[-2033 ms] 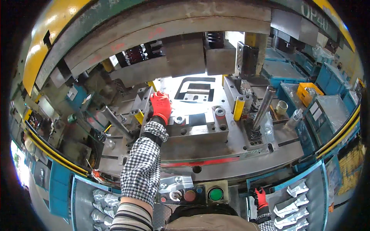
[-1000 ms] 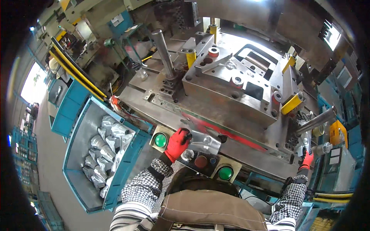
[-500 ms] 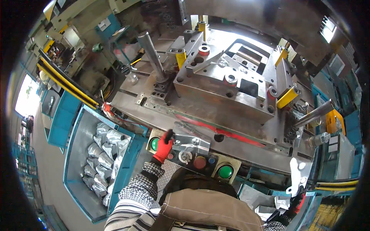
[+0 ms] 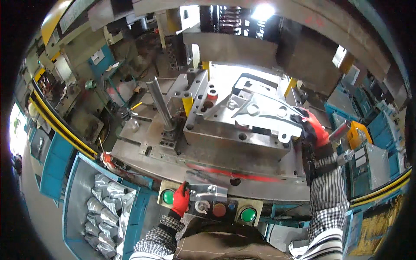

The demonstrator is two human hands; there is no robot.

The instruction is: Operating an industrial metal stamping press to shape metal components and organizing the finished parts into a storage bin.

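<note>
My right hand (image 4: 313,125), in a red and black glove, is closed on the right end of a shiny stamped metal bracket (image 4: 266,113). That bracket lies over the top of the steel die block (image 4: 234,138); I cannot tell whether it is fully seated. At the press's front edge, my left hand (image 4: 181,201), also in a red glove, has its fingers closed on the left end of a second metal bracket (image 4: 210,191). This one rests above the control box, beside the left green button (image 4: 168,196). My glove hides its gripped end.
A blue bin (image 4: 71,208) of formed metal parts (image 4: 106,212) stands at the left. The control box carries a red button (image 4: 219,210) and a right green button (image 4: 248,215). A steel guide post (image 4: 160,104) rises left of the die; the upper press body (image 4: 234,47) hangs above.
My right hand has carried its bracket from the low right up onto the die. My left hand keeps its hold on the other bracket. The view has shifted, showing more of the upper press.
</note>
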